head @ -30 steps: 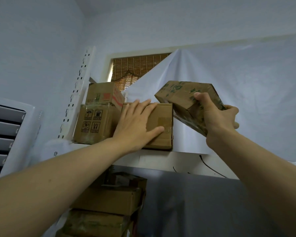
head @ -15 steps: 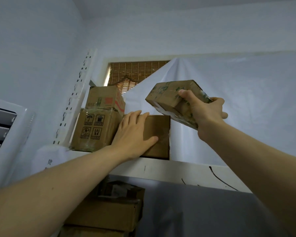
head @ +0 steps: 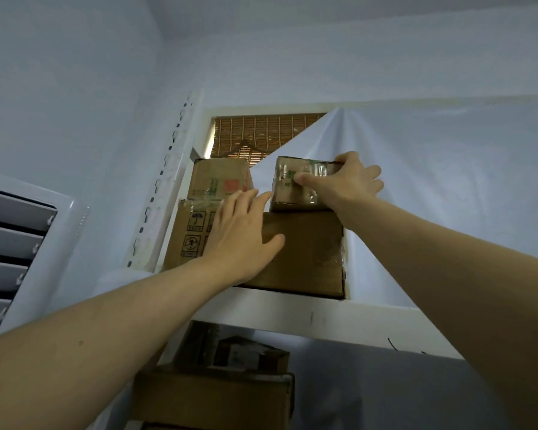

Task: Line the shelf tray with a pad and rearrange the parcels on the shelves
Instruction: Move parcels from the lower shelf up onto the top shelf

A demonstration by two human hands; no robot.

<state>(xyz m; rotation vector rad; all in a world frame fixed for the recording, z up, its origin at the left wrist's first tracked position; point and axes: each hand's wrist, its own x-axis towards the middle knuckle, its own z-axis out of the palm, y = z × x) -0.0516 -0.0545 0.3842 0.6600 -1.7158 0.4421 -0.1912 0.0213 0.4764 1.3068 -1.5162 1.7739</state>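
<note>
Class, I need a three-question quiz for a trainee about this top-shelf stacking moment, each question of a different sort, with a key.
1. True or false: the taped parcel sits on the plain brown box.
2. Which hand grips the taped parcel? A) left B) right
3. Fill in: the left hand lies flat against the plain brown box, with its ____ spread open.

Key: 1 true. 2 B, the right hand. 3 fingers.

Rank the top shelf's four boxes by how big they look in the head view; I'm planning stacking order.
1. Plain brown box.
2. Box with handling symbols, partly hidden by the left hand.
3-4. Red-labelled box and taped parcel in the right hand: too alike.
</note>
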